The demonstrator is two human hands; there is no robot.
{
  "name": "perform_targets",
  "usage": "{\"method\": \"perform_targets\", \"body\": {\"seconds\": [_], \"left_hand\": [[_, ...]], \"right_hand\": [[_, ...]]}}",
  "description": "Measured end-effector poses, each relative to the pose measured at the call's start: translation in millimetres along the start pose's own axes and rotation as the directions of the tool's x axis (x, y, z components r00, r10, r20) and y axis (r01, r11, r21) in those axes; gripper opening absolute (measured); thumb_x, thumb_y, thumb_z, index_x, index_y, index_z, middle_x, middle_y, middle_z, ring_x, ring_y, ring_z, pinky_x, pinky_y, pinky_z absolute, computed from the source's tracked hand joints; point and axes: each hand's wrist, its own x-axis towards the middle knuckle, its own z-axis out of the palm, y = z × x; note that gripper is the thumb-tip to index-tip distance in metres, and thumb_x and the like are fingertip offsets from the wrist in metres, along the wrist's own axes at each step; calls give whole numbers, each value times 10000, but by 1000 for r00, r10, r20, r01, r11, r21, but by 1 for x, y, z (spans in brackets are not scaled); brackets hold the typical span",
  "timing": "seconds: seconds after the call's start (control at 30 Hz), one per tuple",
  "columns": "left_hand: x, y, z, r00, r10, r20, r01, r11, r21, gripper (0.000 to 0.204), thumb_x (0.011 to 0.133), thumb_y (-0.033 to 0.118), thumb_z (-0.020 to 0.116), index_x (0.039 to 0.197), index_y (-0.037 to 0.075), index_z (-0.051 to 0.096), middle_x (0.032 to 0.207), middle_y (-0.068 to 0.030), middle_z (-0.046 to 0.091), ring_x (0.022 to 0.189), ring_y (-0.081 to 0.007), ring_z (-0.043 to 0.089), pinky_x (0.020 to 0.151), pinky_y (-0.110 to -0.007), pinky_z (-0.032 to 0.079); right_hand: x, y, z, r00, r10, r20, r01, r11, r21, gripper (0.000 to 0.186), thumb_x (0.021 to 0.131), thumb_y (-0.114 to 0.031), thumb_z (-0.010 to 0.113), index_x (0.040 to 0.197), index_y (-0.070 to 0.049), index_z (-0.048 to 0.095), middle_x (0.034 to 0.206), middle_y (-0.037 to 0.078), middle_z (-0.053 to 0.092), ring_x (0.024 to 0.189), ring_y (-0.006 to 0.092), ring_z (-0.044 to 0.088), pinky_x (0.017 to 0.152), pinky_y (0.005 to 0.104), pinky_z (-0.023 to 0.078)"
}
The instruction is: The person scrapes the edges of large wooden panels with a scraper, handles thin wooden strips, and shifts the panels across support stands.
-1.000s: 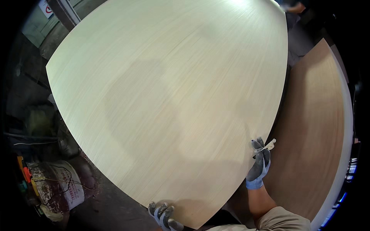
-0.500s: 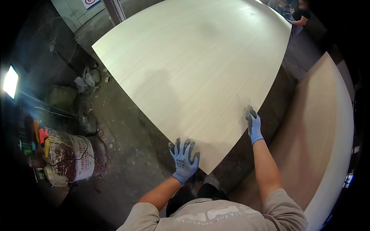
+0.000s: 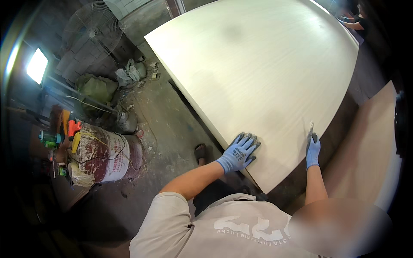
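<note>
A large pale wood-grained sheet (image 3: 245, 77) spreads out before me, its near corner pointing toward my body. Gloved in blue with dark fingertips, my left hand (image 3: 238, 154) lies flat on the sheet beside its left edge, fingers out. My right hand (image 3: 313, 151), in a matching glove, is closed around a slim tool with a pale tip (image 3: 311, 125) near the right edge. The tool points away from me over the sheet; its kind is too small to make out.
At the left stands a stained drum (image 3: 105, 150) with tools on top. Behind it are a bright lamp (image 3: 37, 66), sacks (image 3: 98, 88) and a standing fan (image 3: 92, 34). Another pale board (image 3: 365, 146) lies at the right. A co-worker (image 3: 359, 23) is at the sheet's far right.
My left hand has moved from the sheet's left edge farther onto its surface. The whole view has shifted, so the drum and fan show more fully. My right hand still grips the slim tool.
</note>
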Motion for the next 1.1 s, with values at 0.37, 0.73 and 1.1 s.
{"method": "perform_targets", "body": {"seconds": [0.37, 0.73, 1.1], "left_hand": [[48, -428, -188, 976, -213, -56, 219, 911, 349, 539, 935, 338, 411, 1358, 4, 402, 1390, -232, 399, 1320, -379, 330, 1130, -481, 174], [156, -744, -271, 657, -706, -264, 703, 448, 553, 665, 980, 469, 320, 1462, 26, 201, 1516, -168, 220, 1398, -318, 207, 1136, -438, 175], [218, -635, -220, 672, -636, -381, 734, 501, 458, 681, 943, 485, 329, 1409, -11, 320, 1470, -186, 321, 1358, -325, 297, 1119, -458, 197]], "right_hand": [[33, -201, 319, 992, -125, -2, 123, 982, -140, 261, 920, -99, 484, 1143, -11, 588, 1252, 153, 556, 1213, 303, 449, 1066, 367, 303], [83, -267, 391, 945, -326, 21, 307, 864, -398, 89, 838, -76, 533, 907, -45, 579, 1132, 134, 613, 1211, 321, 482, 1102, 486, 251], [79, -270, 390, 934, -358, 5, 329, 854, -403, 180, 862, -125, 529, 986, -29, 619, 1141, 150, 605, 1185, 325, 493, 1092, 442, 286]]}}
